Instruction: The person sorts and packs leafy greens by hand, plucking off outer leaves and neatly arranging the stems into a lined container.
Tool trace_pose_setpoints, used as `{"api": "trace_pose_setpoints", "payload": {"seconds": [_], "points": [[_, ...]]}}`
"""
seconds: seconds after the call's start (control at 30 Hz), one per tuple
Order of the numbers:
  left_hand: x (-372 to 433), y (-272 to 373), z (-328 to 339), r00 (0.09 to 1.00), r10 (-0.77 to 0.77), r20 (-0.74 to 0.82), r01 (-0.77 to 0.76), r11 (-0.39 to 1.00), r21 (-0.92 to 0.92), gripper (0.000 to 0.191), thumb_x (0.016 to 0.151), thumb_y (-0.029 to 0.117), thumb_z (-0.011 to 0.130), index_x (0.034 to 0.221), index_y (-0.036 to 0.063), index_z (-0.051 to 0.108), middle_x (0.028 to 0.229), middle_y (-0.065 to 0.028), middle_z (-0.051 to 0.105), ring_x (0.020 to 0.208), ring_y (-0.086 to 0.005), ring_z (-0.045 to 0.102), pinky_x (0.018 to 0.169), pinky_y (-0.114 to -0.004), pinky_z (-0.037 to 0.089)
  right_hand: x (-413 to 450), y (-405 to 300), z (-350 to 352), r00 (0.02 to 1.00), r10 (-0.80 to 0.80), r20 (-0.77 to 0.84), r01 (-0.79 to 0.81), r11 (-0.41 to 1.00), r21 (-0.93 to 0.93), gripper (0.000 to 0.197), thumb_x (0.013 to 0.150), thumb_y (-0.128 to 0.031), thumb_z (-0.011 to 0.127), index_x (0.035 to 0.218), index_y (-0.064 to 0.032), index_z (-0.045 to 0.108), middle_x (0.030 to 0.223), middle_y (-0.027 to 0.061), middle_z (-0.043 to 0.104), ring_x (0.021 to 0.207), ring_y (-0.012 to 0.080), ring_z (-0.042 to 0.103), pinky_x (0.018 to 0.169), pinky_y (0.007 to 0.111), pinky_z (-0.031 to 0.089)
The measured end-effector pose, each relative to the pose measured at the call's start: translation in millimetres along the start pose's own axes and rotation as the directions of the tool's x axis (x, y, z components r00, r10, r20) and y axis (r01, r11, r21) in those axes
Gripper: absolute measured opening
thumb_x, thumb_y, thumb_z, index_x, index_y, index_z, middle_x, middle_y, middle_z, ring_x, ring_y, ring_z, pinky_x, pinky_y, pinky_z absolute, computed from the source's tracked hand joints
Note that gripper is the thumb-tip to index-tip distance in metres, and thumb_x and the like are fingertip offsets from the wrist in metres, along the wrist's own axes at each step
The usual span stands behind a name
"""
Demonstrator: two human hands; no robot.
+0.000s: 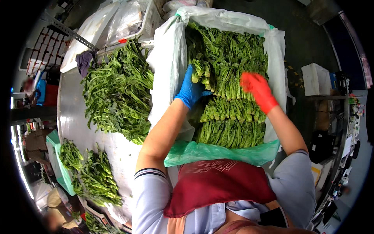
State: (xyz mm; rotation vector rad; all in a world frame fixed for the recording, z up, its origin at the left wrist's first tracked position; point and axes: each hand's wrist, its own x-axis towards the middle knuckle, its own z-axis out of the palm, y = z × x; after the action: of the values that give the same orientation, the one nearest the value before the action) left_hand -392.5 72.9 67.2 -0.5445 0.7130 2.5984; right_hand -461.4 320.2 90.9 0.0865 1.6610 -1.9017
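Rows of leafy green stalks (230,61) lie in a box lined with white and green plastic (168,58). My left hand (191,87), in a blue glove, is inside the left part of the box, around the cut ends of a bunch of greens (201,71); its palm side is hidden. My right hand (257,89), in a red glove, is blurred over the right side of the rows, its fingers bent. Whether it holds anything is not visible. A large heap of loose greens (119,93) lies left of the box on a metal table.
The metal table (68,102) also bears smaller piles of greens (99,175), with another person's white-gloved hand (117,213) beside them. A purple cloth (84,61) lies at the table's corner. A white crate (150,23) stands behind. A white foam box (315,79) and shelving are at right.
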Motion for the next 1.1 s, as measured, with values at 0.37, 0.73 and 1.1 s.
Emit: {"api": "trace_pose_setpoints", "payload": {"seconds": [0.37,0.73,1.1], "points": [[3.0,-1.2,4.9,1.0,0.021,-0.018,-0.021,1.0,-0.002,0.071,0.074,0.067,0.036,0.126,0.0188,0.037,0.126,-0.0045,0.04,0.113,-0.0268,0.038,0.085,-0.052,0.034,-14.4,66.2,-21.2,0.843,0.509,0.173,-0.439,0.464,0.769,0.029,0.083,-0.008,0.047,0.104,0.0108,0.039,0.114,0.0243,0.043,0.104,0.0304,0.047,0.064,0.025,0.05],[1.5,2.1,1.3,0.998,0.046,-0.034,-0.05,0.992,-0.115,0.072,0.075,0.064,0.038,0.128,0.0171,0.033,0.13,-0.0094,0.035,0.117,-0.0313,0.035,0.086,-0.056,0.036,-30.2,45.0,-11.7,0.847,0.462,0.264,-0.474,0.429,0.769,0.024,0.081,-0.015,0.054,0.089,0.0068,0.047,0.105,0.0204,0.051,0.099,0.032,0.05,0.072,0.032,0.049],[2.6,5.6,-0.6,0.997,0.07,0.02,-0.069,0.996,-0.057,0.064,0.078,0.059,0.038,0.127,0.0171,0.036,0.123,-0.0087,0.044,0.111,-0.0281,0.044,0.084,-0.052,0.04,-6.6,54.9,14.0,0.915,0.337,0.22,-0.299,0.203,0.932,0.031,0.077,-0.024,0.062,0.093,-0.0007,0.05,0.103,0.0135,0.049,0.096,0.0264,0.047,0.082,0.038,0.044]]}}
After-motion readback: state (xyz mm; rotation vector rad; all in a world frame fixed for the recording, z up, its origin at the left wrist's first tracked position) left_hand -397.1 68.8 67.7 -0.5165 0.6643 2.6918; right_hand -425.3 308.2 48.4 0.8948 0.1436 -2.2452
